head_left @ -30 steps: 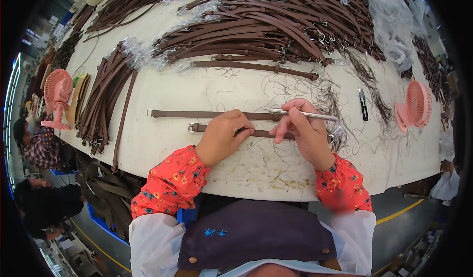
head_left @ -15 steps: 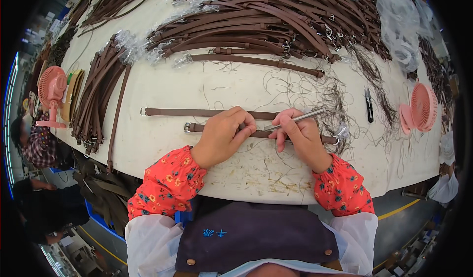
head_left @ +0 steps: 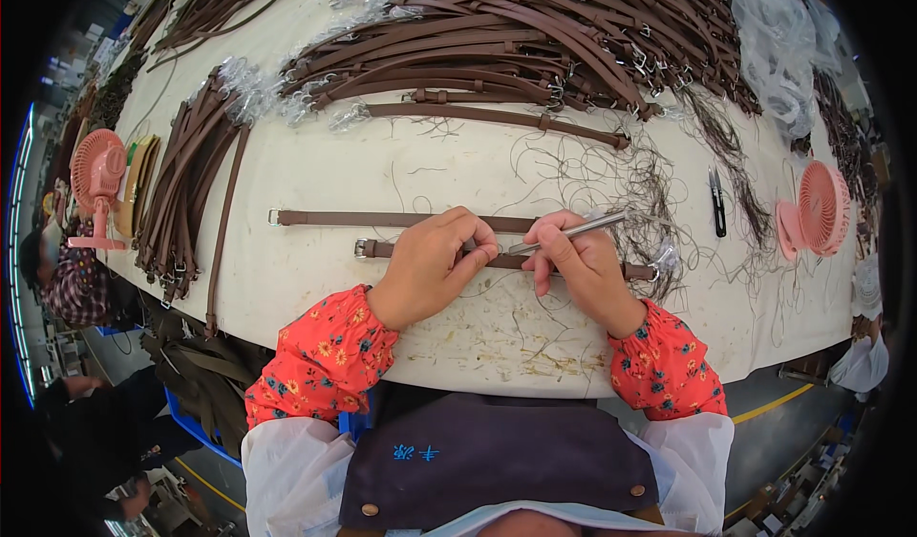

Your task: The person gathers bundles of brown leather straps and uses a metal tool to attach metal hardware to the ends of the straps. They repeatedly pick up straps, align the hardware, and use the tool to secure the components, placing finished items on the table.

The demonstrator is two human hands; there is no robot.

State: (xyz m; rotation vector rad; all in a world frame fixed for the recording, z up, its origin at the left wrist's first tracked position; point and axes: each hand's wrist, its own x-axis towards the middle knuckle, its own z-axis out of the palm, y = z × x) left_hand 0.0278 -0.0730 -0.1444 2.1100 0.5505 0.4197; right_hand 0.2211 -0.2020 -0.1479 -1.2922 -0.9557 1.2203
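Observation:
Two brown leather straps lie across the table in front of me, each with a metal buckle at its left end. My left hand (head_left: 432,262) is closed in a pinch over the middle of the nearer strap (head_left: 382,249); its fingers hide what they grip. In my right hand (head_left: 585,258) is a slim silver pen-shaped metal tool (head_left: 592,225), tilted, its thin end pointing left toward the left fingertips. The farther strap (head_left: 353,219) passes just behind both hands. Clear plastic wrap (head_left: 664,257) covers the nearer strap's right end.
A big heap of brown straps (head_left: 449,45) fills the back, with another bundle (head_left: 186,193) at left. Loose dark threads (head_left: 635,193) lie at right beside black thread snips (head_left: 716,203). Pink fans stand at the left (head_left: 97,174) and right (head_left: 820,207).
My hands and the metal tool stay almost where they were. At the lower left, a person in dark clothes has shifted, with a hand now lower.

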